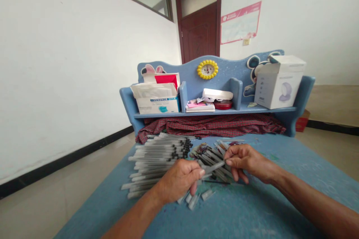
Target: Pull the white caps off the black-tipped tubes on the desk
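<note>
Between my two hands a translucent grey pen-like tube point(215, 166) is stretched at a slant. My left hand point(182, 180) is closed on its lower left end. At its upper right end, my right hand point(241, 160) pinches it between thumb and forefinger, the other fingers hanging loosely curled. To the left lies a large stack of similar translucent tubes point(151, 160) with black tips pointing right. Behind and under the held tube is a loose pile of slim pieces point(209, 153), partly hidden by my hands. Several short clear caps point(194, 201) lie just below my left hand.
The blue table point(252, 209) carries a back shelf point(238, 110). On it stand a mask box point(157, 104), booklets point(199, 108), a red round tin point(223, 105) and a white carton point(280, 84). A folded plaid cloth point(210, 125) lies beneath; a yellow flower clock point(207, 70) is above.
</note>
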The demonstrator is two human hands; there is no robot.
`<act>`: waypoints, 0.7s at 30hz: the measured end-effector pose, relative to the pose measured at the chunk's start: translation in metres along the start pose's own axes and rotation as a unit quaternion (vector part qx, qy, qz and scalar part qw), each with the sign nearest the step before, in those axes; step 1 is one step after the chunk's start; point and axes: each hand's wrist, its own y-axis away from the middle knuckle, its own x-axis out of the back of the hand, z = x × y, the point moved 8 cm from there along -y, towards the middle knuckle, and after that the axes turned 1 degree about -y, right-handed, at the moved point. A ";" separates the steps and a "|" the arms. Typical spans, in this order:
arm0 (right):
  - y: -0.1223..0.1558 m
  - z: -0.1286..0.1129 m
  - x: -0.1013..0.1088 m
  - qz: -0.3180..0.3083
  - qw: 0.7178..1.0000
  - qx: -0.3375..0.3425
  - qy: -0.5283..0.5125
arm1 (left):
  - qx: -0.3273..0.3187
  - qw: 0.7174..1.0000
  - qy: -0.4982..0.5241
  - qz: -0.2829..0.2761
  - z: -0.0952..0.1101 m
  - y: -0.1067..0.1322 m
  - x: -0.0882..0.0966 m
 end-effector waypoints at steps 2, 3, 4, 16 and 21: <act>0.000 0.000 0.000 -0.012 1.000 0.004 -0.017 | 0.022 0.999 0.038 -0.030 -0.005 0.000 -0.005; 0.001 0.000 -0.001 -0.017 1.000 0.007 -0.023 | 0.030 0.997 0.053 -0.040 -0.007 0.000 -0.006; 0.001 -0.001 -0.001 -0.022 0.999 0.009 -0.028 | 0.034 0.996 0.062 -0.046 -0.007 0.000 -0.007; 0.003 -0.003 -0.002 0.025 0.996 -0.014 0.087 | 0.021 0.999 0.027 -0.019 -0.005 -0.002 0.000; 0.004 -0.009 -0.005 0.000 1.000 0.007 0.014 | 0.030 0.997 0.063 -0.040 -0.004 0.000 -0.003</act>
